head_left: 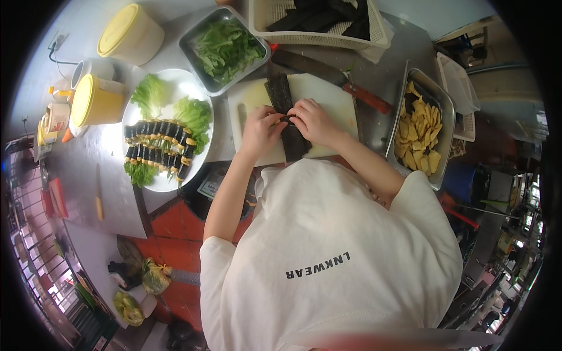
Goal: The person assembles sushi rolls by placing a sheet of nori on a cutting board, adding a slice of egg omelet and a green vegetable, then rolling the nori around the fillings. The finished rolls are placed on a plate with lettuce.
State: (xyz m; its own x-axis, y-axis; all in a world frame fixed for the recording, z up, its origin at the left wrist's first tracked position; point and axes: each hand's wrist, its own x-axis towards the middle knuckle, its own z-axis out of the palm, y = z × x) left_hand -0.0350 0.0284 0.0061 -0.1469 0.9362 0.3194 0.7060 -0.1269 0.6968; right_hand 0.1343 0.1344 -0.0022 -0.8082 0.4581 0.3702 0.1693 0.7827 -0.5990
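Both my hands meet over a long dark sheet, seaweed-like, (297, 146) on a white cutting board (328, 88). Its far part lies beyond my fingers and its near part hangs toward me. My left hand (263, 128) pinches the left end of a small dark roll (287, 119), thumb and fingers together. At its other end, the fingers of my right hand (316, 123) are closed on it too. What is inside the roll is hidden by my fingertips. Beyond the board lies a cleaver (313, 67) with a reddish wooden handle.
Left of the board, a white plate (179, 88) holds lettuce and rows of dark rolls. Leafy greens fill a metal tray (185, 55) behind. A white basket (319, 36) has more dark sheets. Yellow slices (418, 134) lie in a right-hand tray. Yellow-lidded tubs (91, 102) and a knife (99, 193) are far left.
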